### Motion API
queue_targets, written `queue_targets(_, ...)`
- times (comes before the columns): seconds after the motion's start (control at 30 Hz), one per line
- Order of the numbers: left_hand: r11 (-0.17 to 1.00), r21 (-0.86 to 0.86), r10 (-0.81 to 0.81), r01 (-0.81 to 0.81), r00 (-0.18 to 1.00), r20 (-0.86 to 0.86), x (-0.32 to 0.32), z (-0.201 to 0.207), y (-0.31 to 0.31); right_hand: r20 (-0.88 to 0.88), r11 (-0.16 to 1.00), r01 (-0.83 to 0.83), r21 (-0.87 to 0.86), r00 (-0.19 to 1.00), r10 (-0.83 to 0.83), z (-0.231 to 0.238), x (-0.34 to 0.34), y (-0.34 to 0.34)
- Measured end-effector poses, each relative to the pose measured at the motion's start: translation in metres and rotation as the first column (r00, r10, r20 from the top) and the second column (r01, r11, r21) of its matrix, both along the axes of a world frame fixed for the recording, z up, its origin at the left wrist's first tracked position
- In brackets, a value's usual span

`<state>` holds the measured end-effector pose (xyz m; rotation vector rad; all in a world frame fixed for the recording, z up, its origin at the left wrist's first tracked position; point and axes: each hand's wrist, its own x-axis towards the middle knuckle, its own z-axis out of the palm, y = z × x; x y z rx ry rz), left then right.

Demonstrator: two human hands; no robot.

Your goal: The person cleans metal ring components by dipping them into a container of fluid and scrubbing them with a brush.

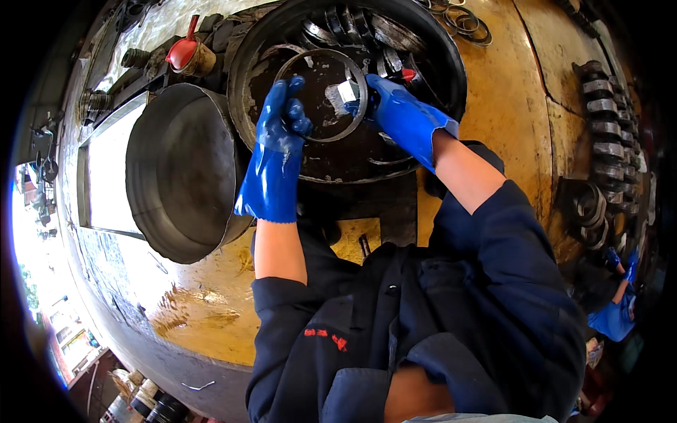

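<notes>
A thin metal ring [330,140] is held upright over a large round pan [242,113] of dark liquid. My left hand [280,130], in a long blue rubber glove, grips the ring's left side with its fingers bent. My right hand [402,113], gloved the same way, is closed at the ring's right side around what looks like a flat brush [345,92]. Pale bristles and a shiny band show inside the ring's outline; the fingers hide part of the handle. More metal rings [356,28] lie in the far part of the pan.
An empty-looking round metal drum [185,173] stands left of the pan. Beyond it a red scoop [183,51] sits in a small container. Loose rings [467,25] lie on the yellow, stained floor at far right. Crankshafts [604,127] line the right side, near another person [615,310].
</notes>
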<state>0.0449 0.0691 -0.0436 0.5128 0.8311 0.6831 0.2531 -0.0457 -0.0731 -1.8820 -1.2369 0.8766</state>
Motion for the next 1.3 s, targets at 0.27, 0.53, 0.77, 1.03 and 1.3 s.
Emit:
queue_targets(0.27, 0.694, 0.466, -0.012, 0.548, 0.656, -0.754, -0.021, -0.005, -0.014, 0.043, 0.995, 0.092, 0.045, 0.995, -0.094, 0.041, 0.000, -0.015)
queue_targets(0.53, 0.888, 0.289, -0.071, 0.356, 0.730, -0.680, -0.011, 0.009, -0.009, 0.149, 0.995, 0.013, 0.099, 0.988, -0.028, 0.020, 0.003, -0.015)
queue_targets(0.77, 0.931, 0.344, 0.140, 0.125, 0.748, -0.649, -0.014, 0.007, 0.008, -0.294, 0.945, 0.218, -0.242, 0.912, -0.286, 0.019, 0.020, 0.021)
queue_targets(1.03, 0.912, 0.408, 0.319, -0.037, 0.688, -0.652, -0.023, 0.006, 0.010, -0.118, 0.896, -0.126, -0.427, 0.990, 0.083, 0.021, 0.000, 0.008)
queue_targets(1.3, 0.921, 0.388, 0.297, -0.021, 0.683, -0.668, -0.017, 0.004, 0.007, -0.079, 0.768, -0.308, -0.561, 0.944, 0.321, 0.018, -0.015, 0.000)
